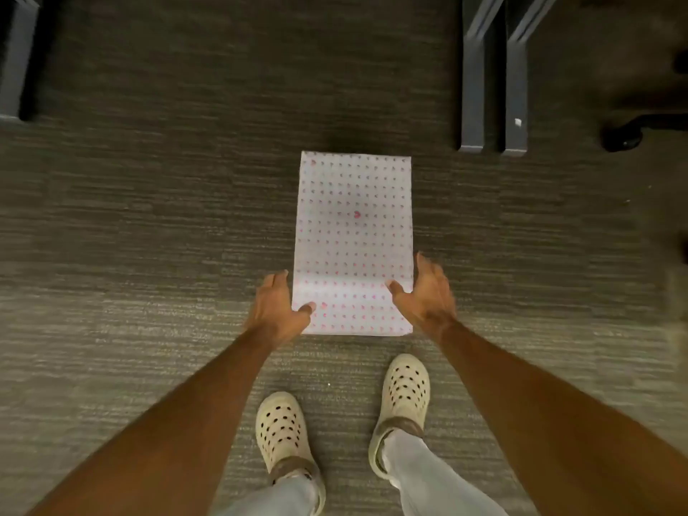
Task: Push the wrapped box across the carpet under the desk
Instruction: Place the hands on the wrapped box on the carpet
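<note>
The wrapped box lies flat on the carpet, its near end caught between both hands. The left hand presses flat against the box's left side, thumb hooked over the top edge; the right hand does the same on the right side, fingers spread open along the edge. Neither hand closes around it. Beyond the hands, the box's far end points toward dark desk legs, which stand further off to the right. Two pale perforated clogs stand on the grey striped carpet just behind the hands.
</note>
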Demonstrator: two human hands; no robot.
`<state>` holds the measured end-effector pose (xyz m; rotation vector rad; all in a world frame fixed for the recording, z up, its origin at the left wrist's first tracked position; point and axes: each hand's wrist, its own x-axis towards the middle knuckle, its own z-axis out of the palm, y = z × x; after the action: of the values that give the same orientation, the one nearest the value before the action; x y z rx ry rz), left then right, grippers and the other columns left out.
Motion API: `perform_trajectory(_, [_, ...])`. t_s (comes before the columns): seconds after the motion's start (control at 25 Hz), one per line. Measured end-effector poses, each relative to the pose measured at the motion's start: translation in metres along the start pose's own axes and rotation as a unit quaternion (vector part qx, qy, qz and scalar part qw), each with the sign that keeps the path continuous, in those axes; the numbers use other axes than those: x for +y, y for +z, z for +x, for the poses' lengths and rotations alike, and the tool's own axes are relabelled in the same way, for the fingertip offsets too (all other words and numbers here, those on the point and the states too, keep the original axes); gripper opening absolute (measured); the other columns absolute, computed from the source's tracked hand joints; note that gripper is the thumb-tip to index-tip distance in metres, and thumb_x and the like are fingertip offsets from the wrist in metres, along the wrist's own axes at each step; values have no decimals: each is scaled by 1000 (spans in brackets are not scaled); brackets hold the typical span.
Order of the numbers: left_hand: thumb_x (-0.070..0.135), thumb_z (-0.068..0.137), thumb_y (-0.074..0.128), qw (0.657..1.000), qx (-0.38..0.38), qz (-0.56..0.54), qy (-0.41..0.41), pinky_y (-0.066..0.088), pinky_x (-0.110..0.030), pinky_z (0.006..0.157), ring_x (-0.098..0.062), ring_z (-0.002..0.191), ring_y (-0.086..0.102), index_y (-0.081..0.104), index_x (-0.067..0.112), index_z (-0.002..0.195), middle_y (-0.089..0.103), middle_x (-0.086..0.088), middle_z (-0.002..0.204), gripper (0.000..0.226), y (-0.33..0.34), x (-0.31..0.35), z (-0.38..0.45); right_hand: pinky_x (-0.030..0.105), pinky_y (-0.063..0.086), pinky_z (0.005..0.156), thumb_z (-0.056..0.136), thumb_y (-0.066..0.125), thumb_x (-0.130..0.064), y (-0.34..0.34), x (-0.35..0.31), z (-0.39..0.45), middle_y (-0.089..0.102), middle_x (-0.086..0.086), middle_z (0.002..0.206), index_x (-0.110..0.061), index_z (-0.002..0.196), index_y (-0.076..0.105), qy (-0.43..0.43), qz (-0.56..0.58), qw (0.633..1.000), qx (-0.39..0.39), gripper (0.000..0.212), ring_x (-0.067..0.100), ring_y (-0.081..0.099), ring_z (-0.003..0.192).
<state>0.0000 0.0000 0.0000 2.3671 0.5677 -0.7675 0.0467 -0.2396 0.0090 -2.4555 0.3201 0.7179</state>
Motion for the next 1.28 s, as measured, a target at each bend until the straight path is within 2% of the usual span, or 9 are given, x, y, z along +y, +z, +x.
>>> perform_trajectory(0.08, [33, 83, 72, 999, 21, -32, -27, 33, -44, 112, -35, 141, 34, 33, 6, 149, 33, -17, 155, 81, 18, -5, 36, 48, 55, 98, 88, 68, -40, 14, 16, 35, 60, 10, 135, -20, 137, 52, 27, 72, 997, -8, 55, 33, 61, 119])
perform_trajectory(0.2, [28, 85, 71, 995, 38, -60, -73, 51, -42, 92, -38, 123, 56, 48, 7, 139, 53, -18, 140, 63, 34, -8, 83, 45, 55, 97, 90, 69, -38, 27, 36, 75, 60, 10, 139, -15, 141, 50, 72, 107, 991, -21, 60, 36, 62, 121])
perform_trajectory(0.28, [25, 86, 70, 993, 49, -73, -82, 52, -39, 84, -38, 116, 61, 53, 8, 133, 60, -17, 132, 53, 46, -8, 105, 47, 54, 99, 90, 70, -37, 36, 46, 95, 59, 10, 140, -16, 143, 49, 68, 107, 991, -31, 61, 34, 60, 124])
perform_trajectory(0.4, [26, 88, 67, 993, 43, -61, -93, 51, -40, 92, -36, 115, 61, 55, 9, 131, 62, -15, 130, 48, 48, -9, 132, 42, 58, 94, 88, 72, -33, 44, 54, 114, 66, 7, 132, -15, 132, 58, 98, 149, 983, -38, 49, 27, 66, 115])
perform_trajectory(0.64, [15, 86, 71, 971, 13, -198, -132, 54, -33, 73, -28, 97, 67, 65, 6, 118, 69, -13, 119, 34, 43, -14, 154, 22, 56, 65, 84, 78, -24, 41, 62, 131, 73, 5, 113, -13, 110, 70, 148, 287, 945, -59, 30, 13, 69, 83])
perform_trajectory(0.8, [17, 85, 71, 972, 18, -200, -123, 54, -28, 64, -19, 82, 67, 69, 9, 107, 72, -10, 107, 23, 30, -3, 152, 32, 59, 79, 85, 77, -22, 30, 56, 134, 74, 6, 115, -12, 111, 71, 164, 300, 937, -68, 29, 20, 70, 94])
perform_trajectory(1.04, [20, 88, 68, 972, 20, -206, -111, 55, -35, 75, -25, 94, 66, 68, 8, 111, 69, -9, 113, 26, -20, 33, 152, 30, 56, 79, 89, 72, -28, -4, 25, 139, 71, 6, 121, -15, 116, 68, 124, 319, 936, -78, 30, 19, 68, 99])
perform_trajectory(1.2, [10, 90, 63, 961, -38, -275, 2, 52, -45, 95, -32, 111, 64, 65, -3, 116, 67, -17, 121, 30, -58, 48, 168, 20, 55, 66, 90, 70, -34, -28, -2, 159, 70, 4, 122, -16, 119, 66, 65, 301, 950, -55, 35, 15, 68, 97])
perform_trajectory(1.28, [11, 91, 62, 960, -48, -275, 20, 53, -43, 94, -30, 112, 64, 64, -4, 116, 68, -16, 119, 29, -75, 56, 183, 32, 59, 82, 90, 70, -34, -35, -17, 172, 69, 5, 124, -15, 121, 66, 60, 309, 948, -43, 37, 20, 68, 105])
